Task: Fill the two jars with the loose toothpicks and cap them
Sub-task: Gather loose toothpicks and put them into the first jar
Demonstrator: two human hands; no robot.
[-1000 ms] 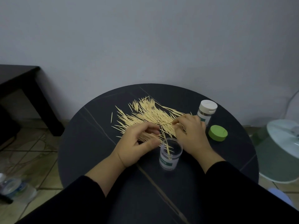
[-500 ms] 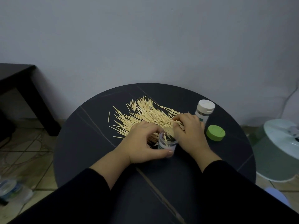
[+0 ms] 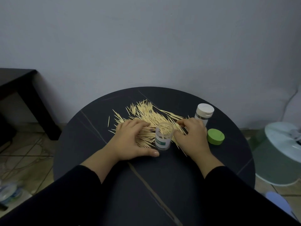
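Loose toothpicks point(image 3: 146, 114) lie in a wide pile on the round black table point(image 3: 162, 185). A clear open jar point(image 3: 163, 137) with a green label stands upright at the pile's near edge, a few toothpicks inside. My left hand point(image 3: 132, 141) rests on the toothpicks left of the jar, fingers spread, with its thumb stretched toward the jar's base. My right hand point(image 3: 193, 137) is on the jar's right, fingertips curled round toothpicks. Behind that hand stands a second jar point(image 3: 204, 113) with a white cap on. A loose green cap point(image 3: 215, 137) lies to the right.
A dark side table point(image 3: 17, 85) stands at the left against the wall. A pale green fan base point(image 3: 283, 144) sits on the floor to the right. Cables and a plastic bottle point(image 3: 8, 192) lie on the tiled floor at left.
The open jar has been moved away from me to the pile's near edge. My left hand has let go of it and now lies on the toothpicks. My right hand stays at the pile.
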